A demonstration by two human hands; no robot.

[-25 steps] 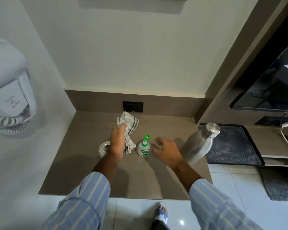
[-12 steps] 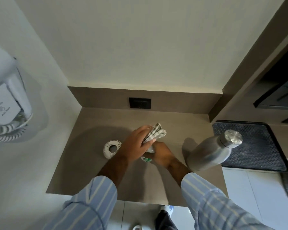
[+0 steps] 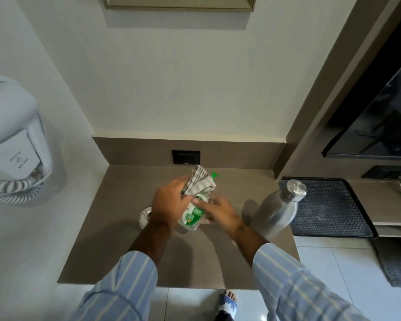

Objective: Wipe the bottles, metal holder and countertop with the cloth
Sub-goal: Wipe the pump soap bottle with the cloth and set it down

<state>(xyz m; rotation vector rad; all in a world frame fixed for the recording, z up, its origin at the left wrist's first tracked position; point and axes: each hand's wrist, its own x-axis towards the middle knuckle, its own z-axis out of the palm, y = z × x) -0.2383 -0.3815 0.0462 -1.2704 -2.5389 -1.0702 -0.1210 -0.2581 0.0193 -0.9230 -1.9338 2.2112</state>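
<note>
Right hand (image 3: 220, 213) clamped around the lower body of the small pump bottle (image 3: 193, 215), lifted off the countertop (image 3: 116, 239) and tilted, green nozzle pointing up and away. Left hand (image 3: 169, 203) closed on the bunched striped cloth (image 3: 198, 181), pressing it against the bottle's upper part, near the neck. Both hands meet at the bottle, fingers touching or almost. Looks like the bottle wipe is under way; steel bottle, holder and counter look not yet done

Metal holder (image 3: 145, 216), a round ring, sits on the counter just beside the left wrist, partly hidden by it. Tall steel bottle (image 3: 277, 210) with cap stands upright near the counter's right edge, well apart from the hands. Dark mesh tray (image 3: 329, 205) on the lower shelf to the right. Black socket (image 3: 185, 157) in the backsplash. White wall-mounted dryer (image 3: 12, 135) with coiled cord at left. Dark screen (image 3: 380, 126) at far right

Risks: cloth rubbing over the pump head could press it and squirt liquid onto the counter or cloth. Bottle held by one hand at an angle, a slick surface could let it slip. Right elbow swinging out could knock the steel bottle, it stands close to the edge

Writing: bottle label is green and white with an orange spot, text too blurred to read, brand cannot tell. Dryer has small print on its front, not legible
</note>
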